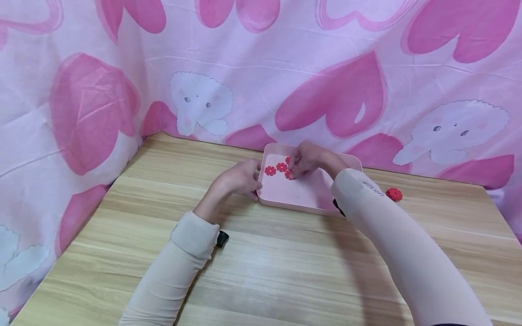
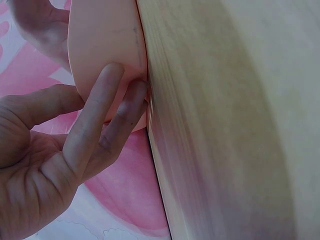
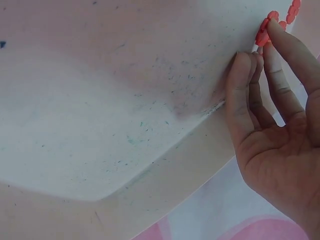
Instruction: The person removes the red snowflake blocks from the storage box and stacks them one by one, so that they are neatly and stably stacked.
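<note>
A shallow pink tray (image 1: 293, 206) stands on the wooden table, toward its back. My right hand (image 1: 306, 159) reaches into its left half and pinches a red flower-shaped plastic disc (image 3: 262, 37) between thumb and fingertips. Several similar red discs (image 1: 270, 170) lie around those fingertips on the tray floor, partly covered by the hand. At the tray's left end is my left hand (image 1: 241, 177). Two of its fingers (image 2: 95, 112) lie nearly straight against the outer wall (image 2: 107, 40), while another reaches the rim.
Right of the tray, a small heap of red discs (image 1: 394, 194) sits on the table (image 1: 253, 262). Behind the table hangs a pink cloth (image 1: 253, 81) with hearts and white cartoon animals. Small dark and green marks dot the tray floor.
</note>
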Available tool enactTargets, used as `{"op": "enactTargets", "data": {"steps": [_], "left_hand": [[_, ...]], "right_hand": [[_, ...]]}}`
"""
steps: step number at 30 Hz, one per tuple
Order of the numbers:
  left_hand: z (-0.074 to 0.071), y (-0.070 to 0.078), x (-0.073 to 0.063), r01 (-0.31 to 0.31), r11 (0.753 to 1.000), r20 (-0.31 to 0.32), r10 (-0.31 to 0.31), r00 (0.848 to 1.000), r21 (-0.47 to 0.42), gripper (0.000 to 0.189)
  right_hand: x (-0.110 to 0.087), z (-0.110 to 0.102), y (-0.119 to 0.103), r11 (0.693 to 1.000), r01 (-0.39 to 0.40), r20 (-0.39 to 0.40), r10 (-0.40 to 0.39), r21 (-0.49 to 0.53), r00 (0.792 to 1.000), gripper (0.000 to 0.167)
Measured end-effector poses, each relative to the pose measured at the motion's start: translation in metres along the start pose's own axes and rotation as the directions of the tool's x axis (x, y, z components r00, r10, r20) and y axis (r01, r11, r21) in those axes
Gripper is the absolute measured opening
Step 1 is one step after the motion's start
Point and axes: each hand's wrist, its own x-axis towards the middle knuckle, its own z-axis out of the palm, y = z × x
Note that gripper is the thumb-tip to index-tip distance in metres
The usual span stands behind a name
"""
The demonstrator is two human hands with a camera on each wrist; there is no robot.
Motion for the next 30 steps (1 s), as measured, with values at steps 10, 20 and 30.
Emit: {"op": "enactTargets", "data": {"steps": [10,20,30], "left_hand": [[0.0,0.001,0.0,0.007,1.0,-0.004,-0.007,1.0,-0.008,0.051],[0.002,0.0,0.0,0.008,1.0,-0.008,-0.008,1.0,-0.021,0.052],[0.001,-0.002,0.0,-0.004,1.0,-0.005,0.004,1.0,-0.029,0.054]], "right_hand": [[-0.006,-0.004,0.001,0.998,0.0,0.017,-0.002,0.062,1.0,0.02],[-0.015,-0.013,0.009,0.987,0.006,0.004,-0.007,0.161,1.0,0.017],[-0.037,-0.03,0.023,0.976,-0.013,-0.034,0.021,0.218,0.999,0.022]]}}
